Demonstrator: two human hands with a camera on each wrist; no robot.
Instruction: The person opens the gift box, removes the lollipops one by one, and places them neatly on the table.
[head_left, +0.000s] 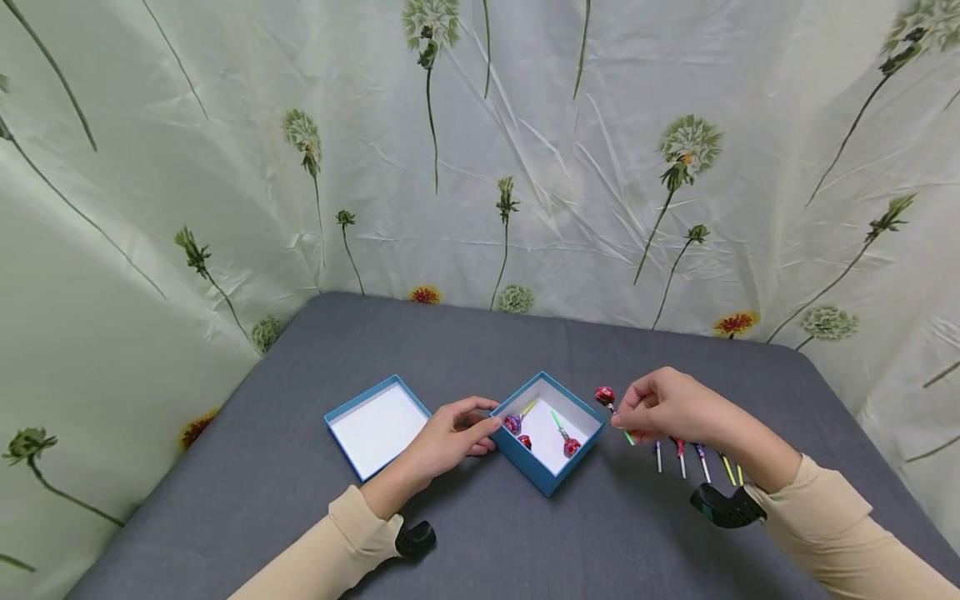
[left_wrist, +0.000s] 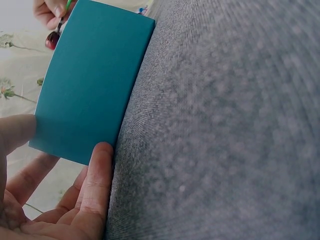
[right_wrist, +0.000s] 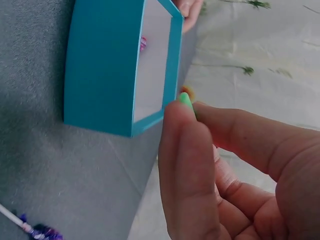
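A blue box with a white inside stands uncovered on the table. Inside lie a purple-wrapped lollipop on a yellow stick, a red-wrapped lollipop and another red lollipop on a green stick. My left hand holds the box by its left corner, thumb and fingers on either side. Just off the box's right side, my right hand pinches a red-wrapped lollipop by its green stick, head up and tilted left. In the right wrist view my fingers hide most of this lollipop.
The box lid lies with its white inside up, left of the box, partly behind my left hand. Several lollipops lie in a row under my right forearm, their sticks towards me. A floral curtain hangs behind the grey table.
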